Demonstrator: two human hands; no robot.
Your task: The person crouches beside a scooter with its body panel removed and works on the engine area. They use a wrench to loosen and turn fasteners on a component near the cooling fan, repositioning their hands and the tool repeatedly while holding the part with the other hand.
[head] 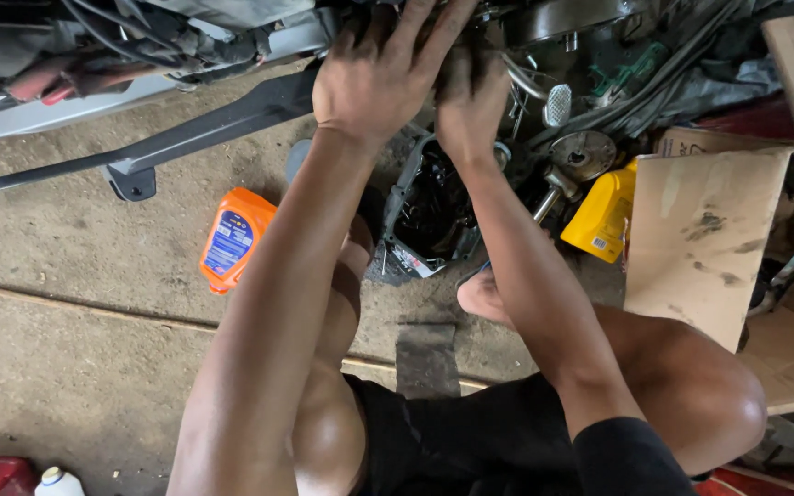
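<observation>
Fingers (415, 28) of the left hand (374, 78) lie spread and flat against a motorcycle engine (553, 37) at the top of the head view; the right hand (470, 106) reaches beside it, its fingers hidden, grip impossible to tell. Below them sit a dark engine cover (429, 207), an orange bottle (234, 239), a yellow bottle (604, 211) and cardboard (700, 239) on the concrete floor (75, 276).

left hand (374, 78) fingers (415, 23) cut off at top edge, right hand (470, 110) grip hidden
</observation>
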